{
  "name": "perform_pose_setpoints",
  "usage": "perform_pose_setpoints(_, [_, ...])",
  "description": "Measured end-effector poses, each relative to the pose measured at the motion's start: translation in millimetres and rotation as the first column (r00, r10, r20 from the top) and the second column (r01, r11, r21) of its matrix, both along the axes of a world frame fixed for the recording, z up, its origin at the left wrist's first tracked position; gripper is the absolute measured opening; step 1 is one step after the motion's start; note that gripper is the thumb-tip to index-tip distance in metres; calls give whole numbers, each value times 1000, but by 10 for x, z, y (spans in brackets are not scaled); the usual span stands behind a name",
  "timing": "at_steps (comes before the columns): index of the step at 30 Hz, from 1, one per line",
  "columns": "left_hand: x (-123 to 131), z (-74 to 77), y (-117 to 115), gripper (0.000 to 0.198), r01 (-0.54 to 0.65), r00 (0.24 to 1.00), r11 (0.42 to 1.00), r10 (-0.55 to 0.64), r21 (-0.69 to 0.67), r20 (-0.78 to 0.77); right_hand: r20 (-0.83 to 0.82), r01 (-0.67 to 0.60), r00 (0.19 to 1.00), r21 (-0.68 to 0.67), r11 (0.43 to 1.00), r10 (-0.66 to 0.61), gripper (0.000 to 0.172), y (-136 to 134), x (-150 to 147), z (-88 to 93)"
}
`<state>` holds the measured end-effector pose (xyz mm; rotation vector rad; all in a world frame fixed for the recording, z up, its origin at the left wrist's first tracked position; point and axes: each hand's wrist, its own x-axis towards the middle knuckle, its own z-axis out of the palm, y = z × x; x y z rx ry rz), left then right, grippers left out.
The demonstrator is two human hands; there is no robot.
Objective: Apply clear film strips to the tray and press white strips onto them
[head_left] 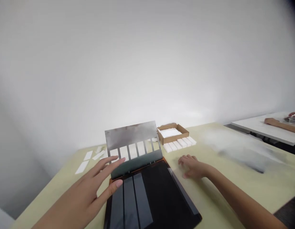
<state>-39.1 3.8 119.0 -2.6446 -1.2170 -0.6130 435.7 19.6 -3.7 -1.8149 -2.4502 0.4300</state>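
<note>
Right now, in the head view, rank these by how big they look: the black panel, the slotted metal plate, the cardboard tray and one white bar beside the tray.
1. black panel, though being nearest the camera unsure-ifies its lead
2. slotted metal plate
3. cardboard tray
4. white bar; the bars look alike

Left hand (90, 190) and right hand (191, 167) bare, open, well apart
The left is raised, its fingers (111, 165) spread wide; the right sits lower, fingers loosely curled, forearm (245, 203) angling in from the lower right.
</note>
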Motion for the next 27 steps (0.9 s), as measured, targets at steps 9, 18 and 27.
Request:
perform_pose_setpoints(9, [276, 885, -520, 58, 165, 957, 985, -172, 48, 233, 81, 105, 991, -8, 994, -104, 17, 133, -16, -147])
perform_pose_setpoints(18, [207, 947, -619, 40, 83, 979, 996, -88, 36, 183, 179, 160, 972, -38, 986, -151, 24, 84, 108, -109])
perform_pose_setpoints(27, [308, 896, -630, 39, 161, 974, 987, -161, 13, 156, 46, 251, 968, -66, 966, -248, 31, -8, 23, 417])
